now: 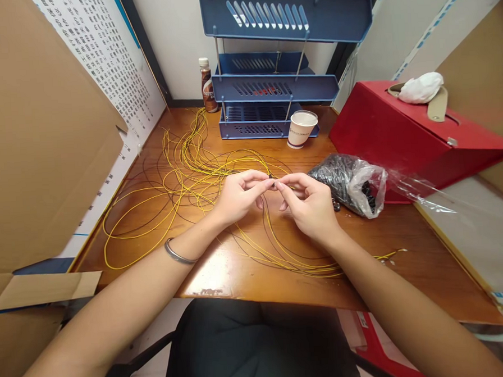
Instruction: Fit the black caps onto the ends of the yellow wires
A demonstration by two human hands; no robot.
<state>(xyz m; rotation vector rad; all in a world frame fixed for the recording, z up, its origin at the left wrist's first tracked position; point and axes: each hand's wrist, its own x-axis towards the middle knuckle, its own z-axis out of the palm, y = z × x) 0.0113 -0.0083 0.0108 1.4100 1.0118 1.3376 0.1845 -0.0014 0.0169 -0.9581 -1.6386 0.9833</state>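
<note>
Thumb and forefinger of my left hand (238, 196) pinch a small black part (272, 178), too small to name. From the other side my right hand (309, 202) closes its fingertips on the same spot; the two hands nearly touch. Long yellow and dark wires (186, 158) run under and around both hands, loosely looped on the left, and pass below the right forearm. Beside my right hand lies a clear plastic bag (339, 175) filled with small black pieces, its mouth toward the right.
The wooden table (213, 269) carries a blue tiered rack (275, 89) at the back, a paper cup (302, 129) and a brown bottle (207, 86). A red box (384, 142) with a white wad on top stands on the right. Cardboard (38, 138) rises on the left.
</note>
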